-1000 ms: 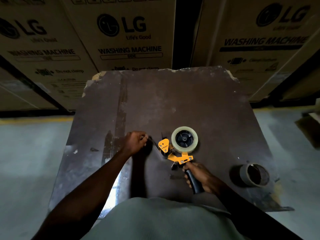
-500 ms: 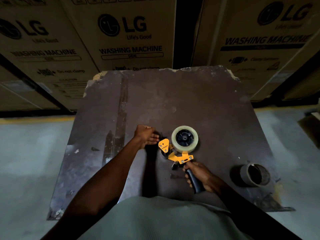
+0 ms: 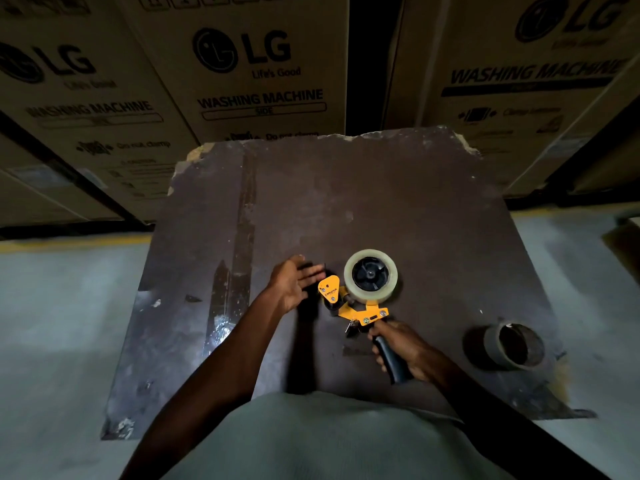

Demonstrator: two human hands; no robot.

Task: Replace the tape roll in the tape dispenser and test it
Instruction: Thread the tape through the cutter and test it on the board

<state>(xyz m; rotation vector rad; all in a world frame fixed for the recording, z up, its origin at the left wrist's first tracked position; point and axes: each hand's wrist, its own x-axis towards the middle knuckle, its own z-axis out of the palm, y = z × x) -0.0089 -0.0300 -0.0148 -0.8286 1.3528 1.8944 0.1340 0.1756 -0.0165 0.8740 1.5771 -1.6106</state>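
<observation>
**One hand holds the tape tool, the other is spread flat**

The right hand is wrapped tight around the black handle of the tape dispenser. The arm comes in from the lower right. The dispenser is yellow and lies on its side on the table, a bit right of the middle and near the person. A pale roll of tape sits on its black wheel, on the side away from the person.

The left hand is open, with the fingers stretched out and close together (it holds nothing). Its fingertips point at the yellow front end of the dispenser and are just beside it. I cannot tell if they touch. The hand looks a little blurry.

The table is dark brown, old and scratched, with chipped corners at the far edge. A long shiny scrape runs down its left part. The floor around it is grey, with a yellow line on the left.

An empty cardboard ring from a used-up roll lies near the table's right edge, well apart from both hands. Behind the table stand big cardboard boxes with "LG" and "WASHING MACHINE" printed on them. The room is dim.
</observation>
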